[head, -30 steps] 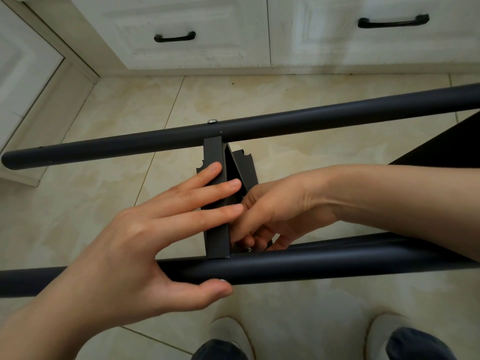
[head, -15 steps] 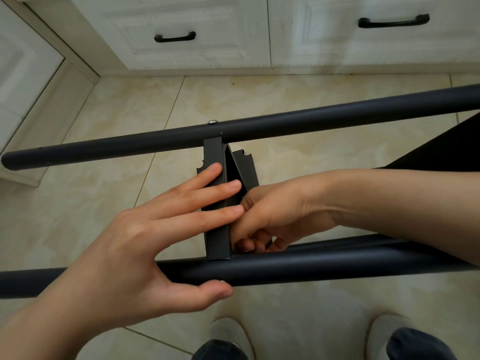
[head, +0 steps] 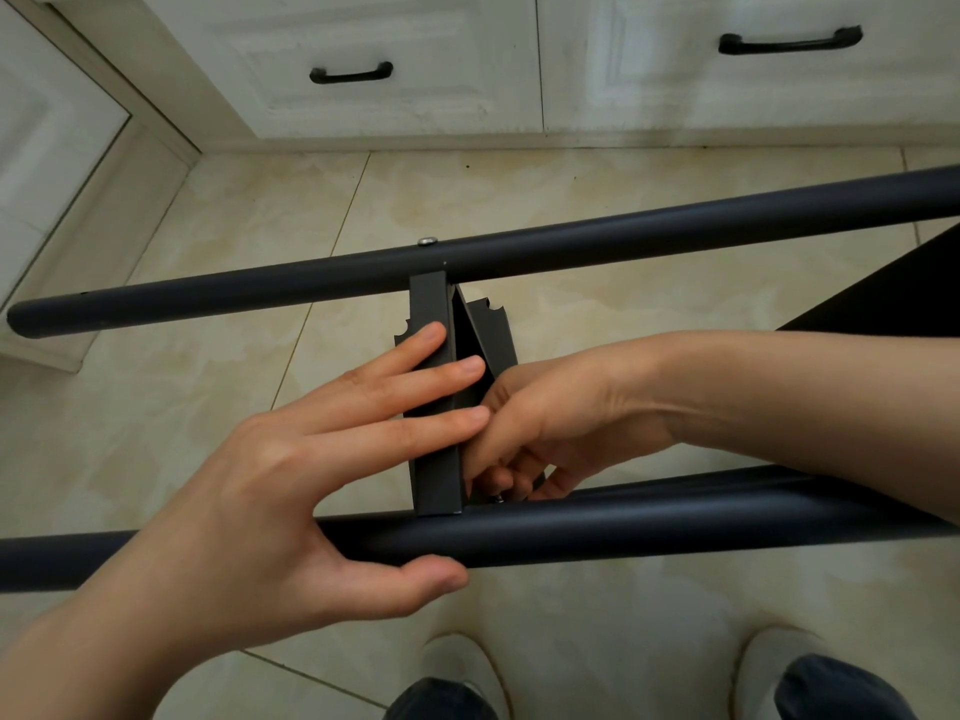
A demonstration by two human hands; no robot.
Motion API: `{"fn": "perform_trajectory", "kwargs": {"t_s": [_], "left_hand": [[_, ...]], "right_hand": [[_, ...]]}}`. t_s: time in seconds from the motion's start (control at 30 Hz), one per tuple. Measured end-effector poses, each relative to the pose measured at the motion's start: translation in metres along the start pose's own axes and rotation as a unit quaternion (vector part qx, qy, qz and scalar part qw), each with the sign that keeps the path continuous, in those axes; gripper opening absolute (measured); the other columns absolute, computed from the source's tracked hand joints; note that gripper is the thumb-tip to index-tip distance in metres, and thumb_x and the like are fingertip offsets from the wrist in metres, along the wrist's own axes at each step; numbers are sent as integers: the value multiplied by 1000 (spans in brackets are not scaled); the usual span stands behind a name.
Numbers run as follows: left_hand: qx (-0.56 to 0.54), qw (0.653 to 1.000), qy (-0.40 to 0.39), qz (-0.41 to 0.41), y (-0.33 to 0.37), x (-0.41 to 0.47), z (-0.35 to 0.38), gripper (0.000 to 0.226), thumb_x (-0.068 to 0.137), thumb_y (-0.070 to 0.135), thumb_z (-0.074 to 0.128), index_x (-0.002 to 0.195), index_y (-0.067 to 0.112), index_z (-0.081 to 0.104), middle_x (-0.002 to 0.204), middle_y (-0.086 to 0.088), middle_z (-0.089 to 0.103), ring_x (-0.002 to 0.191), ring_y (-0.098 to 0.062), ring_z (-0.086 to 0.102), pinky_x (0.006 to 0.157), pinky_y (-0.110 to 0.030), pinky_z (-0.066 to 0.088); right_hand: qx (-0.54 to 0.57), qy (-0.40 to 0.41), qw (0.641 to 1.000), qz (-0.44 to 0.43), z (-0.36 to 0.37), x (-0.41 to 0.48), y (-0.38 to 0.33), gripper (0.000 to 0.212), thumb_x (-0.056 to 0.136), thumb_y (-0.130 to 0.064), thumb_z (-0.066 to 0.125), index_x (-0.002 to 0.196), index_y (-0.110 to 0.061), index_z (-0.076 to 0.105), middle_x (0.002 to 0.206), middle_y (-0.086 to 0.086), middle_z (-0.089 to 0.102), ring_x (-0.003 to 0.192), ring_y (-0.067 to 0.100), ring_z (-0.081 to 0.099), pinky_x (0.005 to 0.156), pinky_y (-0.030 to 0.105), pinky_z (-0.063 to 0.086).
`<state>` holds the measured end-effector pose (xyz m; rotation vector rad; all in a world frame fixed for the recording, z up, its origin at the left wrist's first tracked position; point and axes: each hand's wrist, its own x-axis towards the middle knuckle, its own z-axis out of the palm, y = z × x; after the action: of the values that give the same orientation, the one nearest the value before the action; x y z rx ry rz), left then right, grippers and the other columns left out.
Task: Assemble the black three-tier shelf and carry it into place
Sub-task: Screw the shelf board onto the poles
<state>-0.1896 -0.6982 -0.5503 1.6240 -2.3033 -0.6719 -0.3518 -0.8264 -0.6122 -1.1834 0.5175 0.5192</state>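
Two black tubes of the shelf frame cross the view, the far tube (head: 623, 241) and the near tube (head: 675, 522). A black shelf panel (head: 428, 304) stands edge-on between them. My left hand (head: 270, 491) presses straight fingers flat against the panel's left face, its thumb under the near tube. My right hand (head: 561, 418) reaches in from the right behind the panel. Its curled fingertips pinch a small silver screw (head: 498, 499) just above the near tube. A silver screw head (head: 428, 242) sits on top of the far tube above the panel.
White cabinet drawers (head: 415, 44) with black handles (head: 350, 74) line the far wall. Another black shelf panel (head: 893, 293) shows at the right edge. Beige floor tiles lie below. My two shoes (head: 457, 672) stand under the near tube.
My right wrist has shifted slightly while its fingers work at the screw. My left hand and the frame have stayed still.
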Motion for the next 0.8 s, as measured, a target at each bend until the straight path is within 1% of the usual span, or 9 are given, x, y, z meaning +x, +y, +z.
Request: {"fn": "perform_trajectory", "kwargs": {"t_s": [0.07, 0.13, 0.23, 0.33, 0.4, 0.53, 0.6, 0.7, 0.8], "left_hand": [[-10, 1000, 4, -3, 1, 0, 0, 63, 76, 60, 67, 128, 25, 65, 146, 9, 54, 147, -10, 37, 113, -16, 35], [-11, 1000, 3, -2, 2, 1, -1, 62, 76, 60, 66, 127, 25, 65, 146, 9, 54, 147, -10, 37, 112, -14, 35], [-8, 1000, 4, -2, 2, 1, -1, 62, 76, 60, 67, 128, 26, 65, 146, 10, 54, 147, -10, 37, 113, -16, 35], [-8, 1000, 3, -1, 1, 0, 0, 62, 76, 60, 67, 128, 26, 64, 146, 10, 54, 147, -10, 37, 114, -18, 35], [-10, 1000, 3, -2, 1, 0, 0, 62, 76, 60, 67, 128, 26, 64, 147, 10, 54, 147, -10, 37, 114, -18, 35], [-5, 1000, -4, -4, 1, 0, -1, 64, 76, 59, 67, 129, 24, 64, 147, 9, 53, 148, -10, 36, 114, -18, 35], [-2, 1000, -8, -5, 1, 0, -1, 65, 75, 58, 68, 129, 22, 65, 147, 8, 53, 148, -9, 35, 115, -17, 33], [-2, 1000, -2, -1, 2, 0, -2, 63, 76, 59, 67, 128, 24, 65, 147, 9, 54, 147, -9, 36, 114, -16, 34], [-8, 1000, 6, -2, 3, 0, -1, 61, 75, 59, 68, 127, 26, 65, 146, 9, 54, 147, -9, 37, 112, -15, 35]], "right_hand": [[1, -10, 1000, 0, -2, -3, -1, 40, 93, -18, 61, 54, -25, 68, 63, -4, 52, 64, 9, 48, 71, 25, 41], [1, -20, 1000, 5, -4, -5, -1, 39, 92, -19, 62, 55, -25, 69, 63, -5, 52, 66, 10, 48, 71, 25, 41], [1, -18, 1000, 11, -4, -3, 0, 38, 92, -19, 62, 55, -24, 69, 61, -5, 51, 64, 10, 47, 72, 25, 41], [8, -12, 1000, 14, 0, 1, 1, 32, 93, -18, 62, 61, -21, 67, 62, -4, 51, 62, 10, 46, 70, 26, 40], [13, -13, 1000, 9, 0, 2, 2, 35, 93, -17, 61, 59, -22, 65, 63, -4, 51, 62, 9, 46, 70, 26, 40], [13, -25, 1000, 1, -4, -3, 0, 38, 93, -17, 62, 56, -24, 69, 63, -4, 51, 64, 9, 48, 71, 25, 42], [6, -26, 1000, 0, -5, -5, -1, 35, 92, -18, 62, 58, -25, 70, 63, -5, 52, 63, 8, 49, 70, 24, 42], [-1, -19, 1000, 4, -4, -4, -1, 27, 92, -18, 63, 66, -20, 69, 62, -4, 52, 62, 8, 48, 69, 23, 41], [7, -12, 1000, 0, 0, 1, 2, 32, 93, -16, 61, 62, -20, 66, 62, -3, 52, 60, 9, 48, 65, 23, 41]]}}
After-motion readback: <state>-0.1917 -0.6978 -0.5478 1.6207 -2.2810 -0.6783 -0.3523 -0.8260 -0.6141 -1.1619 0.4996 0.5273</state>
